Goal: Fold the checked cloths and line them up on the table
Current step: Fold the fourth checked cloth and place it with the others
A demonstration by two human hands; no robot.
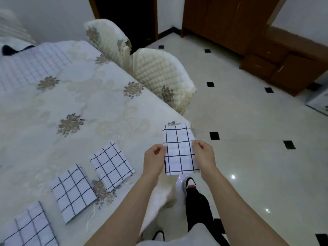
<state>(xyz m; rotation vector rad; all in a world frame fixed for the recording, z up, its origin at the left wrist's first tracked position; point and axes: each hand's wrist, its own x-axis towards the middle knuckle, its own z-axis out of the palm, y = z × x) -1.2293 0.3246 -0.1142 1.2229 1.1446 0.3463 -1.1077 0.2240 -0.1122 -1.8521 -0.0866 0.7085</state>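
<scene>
Folded checked cloth point(179, 150) held just off the tabletop point(88, 107) corner.
My left hand point(153, 159) and right hand point(205, 157) pinch its side edges, long axis pointing away from me. I judge the next slot lies leftward, past the nearest laid cloth point(111, 166), closer to the left hand.

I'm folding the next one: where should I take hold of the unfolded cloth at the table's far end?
Probably its near right corner, reaching across the table: the unfolded cloth lies flat, so only edges lift. First free the left hand and right hand of the folded cloth.
</scene>
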